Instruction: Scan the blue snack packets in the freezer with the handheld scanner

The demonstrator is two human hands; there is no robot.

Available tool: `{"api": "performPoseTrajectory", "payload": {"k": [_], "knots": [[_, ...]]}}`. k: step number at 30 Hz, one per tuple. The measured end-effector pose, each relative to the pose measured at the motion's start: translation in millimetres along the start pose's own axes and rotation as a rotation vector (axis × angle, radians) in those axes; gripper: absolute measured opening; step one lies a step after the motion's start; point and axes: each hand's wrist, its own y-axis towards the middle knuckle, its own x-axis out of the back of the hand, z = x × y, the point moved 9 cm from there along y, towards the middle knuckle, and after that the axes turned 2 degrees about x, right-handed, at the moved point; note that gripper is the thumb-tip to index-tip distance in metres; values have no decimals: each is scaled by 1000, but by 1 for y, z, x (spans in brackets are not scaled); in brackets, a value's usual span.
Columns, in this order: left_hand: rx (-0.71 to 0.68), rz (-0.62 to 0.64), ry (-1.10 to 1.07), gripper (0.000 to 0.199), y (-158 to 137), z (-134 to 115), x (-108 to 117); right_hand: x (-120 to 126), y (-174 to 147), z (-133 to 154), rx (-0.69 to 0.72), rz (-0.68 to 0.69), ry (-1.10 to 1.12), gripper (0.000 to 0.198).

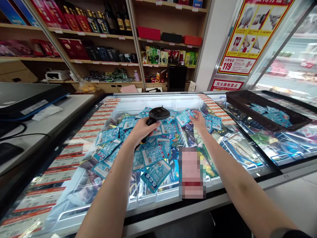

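My left hand (143, 130) is wrapped round the handle of a black barcode scanner (159, 113), its head pointing away from me. In my right hand (198, 121), a blue snack packet (183, 117) is pinched at its edge, to the right of the scanner. Below both hands, many loose blue packets (155, 156) lie heaped on the glass top of a chest freezer (145, 228). One packet (156, 175) lies nearest me, with printing facing up. A few more packets (216, 122) lie beyond my right wrist.
A dark basket (267, 110) with more blue packets stands at the right on the freezer. Price labels (66, 155) line the glass at the left. A counter (81, 99) with a dark device (27, 99) and cables is at far left. Stocked shelves (99, 34) stand behind.
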Motion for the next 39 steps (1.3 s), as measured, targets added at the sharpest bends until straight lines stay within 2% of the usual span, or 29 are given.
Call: {"api": "performPoseTrajectory", "payload": {"k": [4,9,15,20,39], "knots": [[13,51,-36,32,-1,-3,-5,4,-1,-5,-46,-39,22,46],[45,115,-1,28,-2,-4,-14,11,-1,-7,-45,-112,18,41],[15,212,58,28,-4,-6,-25,12,-2,-10,-77,-107,4,42],[23,229,84,29,-3,0,-30,11,-3,-9,-96,-103,-8,39],[17,234,121,30,-3,0,-31,6,-1,-9,-76,-71,-50,49]]}}
